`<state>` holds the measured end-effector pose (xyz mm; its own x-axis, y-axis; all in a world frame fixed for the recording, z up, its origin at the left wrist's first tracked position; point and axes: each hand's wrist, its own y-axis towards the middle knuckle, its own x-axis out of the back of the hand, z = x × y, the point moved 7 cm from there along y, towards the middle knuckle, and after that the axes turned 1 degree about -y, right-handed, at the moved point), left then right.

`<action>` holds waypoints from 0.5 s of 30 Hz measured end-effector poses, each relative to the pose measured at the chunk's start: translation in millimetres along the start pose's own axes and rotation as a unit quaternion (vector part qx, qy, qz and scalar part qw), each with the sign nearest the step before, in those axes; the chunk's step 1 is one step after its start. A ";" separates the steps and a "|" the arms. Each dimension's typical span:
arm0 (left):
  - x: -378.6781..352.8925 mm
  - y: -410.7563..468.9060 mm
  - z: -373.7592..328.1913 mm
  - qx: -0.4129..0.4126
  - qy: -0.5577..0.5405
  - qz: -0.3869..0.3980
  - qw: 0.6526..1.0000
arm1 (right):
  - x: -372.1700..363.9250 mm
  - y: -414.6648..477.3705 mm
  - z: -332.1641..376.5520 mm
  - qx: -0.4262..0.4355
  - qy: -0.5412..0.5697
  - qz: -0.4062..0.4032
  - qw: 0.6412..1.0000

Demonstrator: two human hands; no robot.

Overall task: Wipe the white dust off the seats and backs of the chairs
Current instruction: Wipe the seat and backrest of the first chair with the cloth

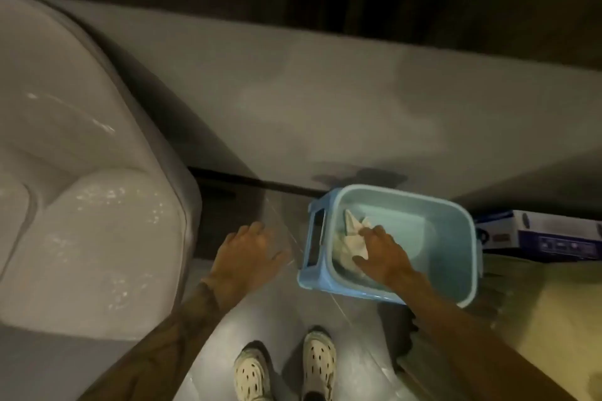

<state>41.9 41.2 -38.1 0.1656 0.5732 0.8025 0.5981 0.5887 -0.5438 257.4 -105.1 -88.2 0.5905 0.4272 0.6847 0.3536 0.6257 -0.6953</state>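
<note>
A: What's lowest in the frame?
B: Two pale shoes (284,368) on the grey floor (358,361). Just above, the left hand (250,257) hovers with fingers spread, holding nothing.
A: And the right hand (381,254)?
B: It is inside the blue bucket (451,221), lying on a pale cloth (350,238); blur hides whether it grips.
A: The chair (91,238)?
B: White and speckled, it fills the left side, near the left hand. A box (550,234) sits at the right edge, beyond the bucket.

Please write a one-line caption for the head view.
Right hand touches the cloth in a blue bucket near a pale chair.
</note>
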 end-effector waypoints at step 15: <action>-65.3 -2.7 28.5 0.012 -0.050 0.011 0.999 | -4.6 11.6 -8.4 -0.026 0.030 -0.128 0.991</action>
<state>7.1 18.4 -95.9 0.0988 0.6390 0.7629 0.5767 0.5880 -0.5672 264.9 -105.3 -101.3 0.5177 0.2190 0.8271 0.5338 0.6728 -0.5123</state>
